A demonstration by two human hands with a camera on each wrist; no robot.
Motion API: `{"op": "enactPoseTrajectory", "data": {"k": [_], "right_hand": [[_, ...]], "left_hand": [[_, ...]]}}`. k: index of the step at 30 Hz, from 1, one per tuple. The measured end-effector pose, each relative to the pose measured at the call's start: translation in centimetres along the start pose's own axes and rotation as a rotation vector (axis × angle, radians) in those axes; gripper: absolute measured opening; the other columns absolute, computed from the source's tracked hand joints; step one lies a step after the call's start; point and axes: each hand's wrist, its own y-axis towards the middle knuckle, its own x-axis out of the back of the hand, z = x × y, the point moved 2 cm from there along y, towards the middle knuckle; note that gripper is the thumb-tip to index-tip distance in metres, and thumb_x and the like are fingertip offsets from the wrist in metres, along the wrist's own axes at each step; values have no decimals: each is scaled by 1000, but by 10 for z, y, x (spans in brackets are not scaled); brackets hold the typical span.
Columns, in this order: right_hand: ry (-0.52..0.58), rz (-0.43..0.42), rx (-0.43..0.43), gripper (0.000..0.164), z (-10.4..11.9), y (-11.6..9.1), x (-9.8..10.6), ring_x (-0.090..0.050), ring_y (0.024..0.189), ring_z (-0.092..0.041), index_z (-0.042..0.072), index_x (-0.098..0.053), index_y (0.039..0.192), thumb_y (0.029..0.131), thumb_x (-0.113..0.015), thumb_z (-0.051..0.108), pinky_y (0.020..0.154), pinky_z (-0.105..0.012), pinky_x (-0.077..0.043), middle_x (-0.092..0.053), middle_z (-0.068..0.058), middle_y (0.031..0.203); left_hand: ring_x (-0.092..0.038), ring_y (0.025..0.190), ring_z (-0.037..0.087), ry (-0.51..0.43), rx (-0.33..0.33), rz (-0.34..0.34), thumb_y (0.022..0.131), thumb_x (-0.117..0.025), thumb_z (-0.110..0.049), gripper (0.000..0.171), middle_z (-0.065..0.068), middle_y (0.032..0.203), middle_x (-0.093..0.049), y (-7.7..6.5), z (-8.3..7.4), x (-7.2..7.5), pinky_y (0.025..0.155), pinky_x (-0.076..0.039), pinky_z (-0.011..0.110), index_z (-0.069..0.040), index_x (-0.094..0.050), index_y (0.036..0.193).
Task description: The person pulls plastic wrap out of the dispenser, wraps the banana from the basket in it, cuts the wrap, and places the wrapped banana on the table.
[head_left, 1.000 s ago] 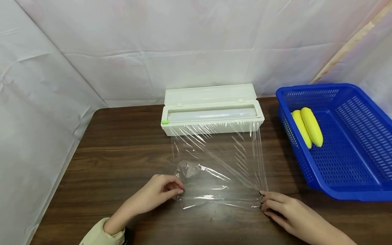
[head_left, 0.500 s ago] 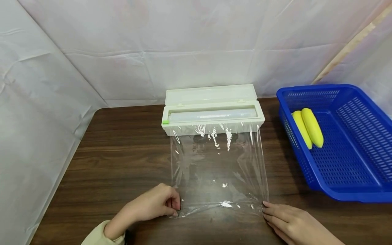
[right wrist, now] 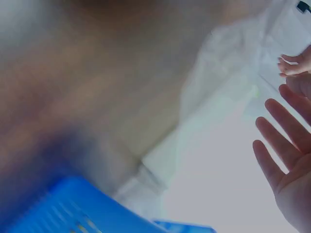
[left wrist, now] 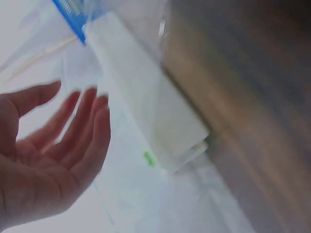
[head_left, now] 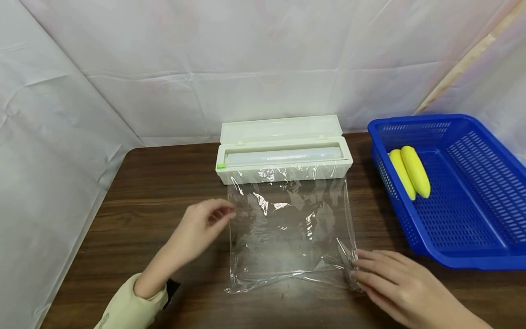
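A sheet of clear cling film [head_left: 287,228] lies pulled out over the table from a roll [head_left: 283,156] inside a white dispenser box [head_left: 283,173], whose lid stands raised behind. Beside the film's left edge my left hand [head_left: 205,224] hovers with loosely bent fingers; the left wrist view shows nothing between its thumb and fingers. My right hand [head_left: 398,281] is at the film's bunched front right corner, fingertips against it. In the right wrist view its fingers [right wrist: 279,150] are straight and spread apart.
A blue plastic basket [head_left: 435,249] stands on the right with two yellow bananas [head_left: 415,171] inside. White sheeting [head_left: 263,91] hangs behind the dark wood table [head_left: 164,183]. A green slider [head_left: 221,166] sits at the box's left end.
Both hands first drew the film's front edge towards the person. My left hand then let go of its corner and moved up along the left edge; the right corner became bunched.
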Motion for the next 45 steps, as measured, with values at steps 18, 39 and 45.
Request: {"op": "enactPoseTrajectory", "data": {"k": [18, 39, 45], "right_hand": [[-170, -300, -294, 54, -43, 39, 53, -53, 132, 9, -4, -81, 100, 108, -60, 46, 113, -13, -39, -77, -23, 96], [-344, -38, -899, 70, -116, -7, 81, -54, 119, -64, -1, -35, 163, 105, -64, 27, 84, -78, -42, -51, -37, 149], [-319, 49, -952, 76, -133, -19, 82, -50, 120, -67, -2, -25, 165, 105, -64, 21, 86, -80, -40, -45, -42, 150]], "left_hand": [[-58, 132, 44, 12, 69, -423, 102, -68, -6, 50, 30, 142, -59, 46, 20, 5, 109, -47, 58, 6, -54, 149], [-33, 150, 53, -34, 219, -390, 109, -58, -16, 69, 39, 162, -29, 73, 63, -7, 123, -29, 63, 12, -24, 162], [-29, 153, 52, -66, 304, -330, 111, -54, -22, 71, 38, 165, -25, 79, 73, -12, 125, -27, 61, 10, -18, 164]]}}
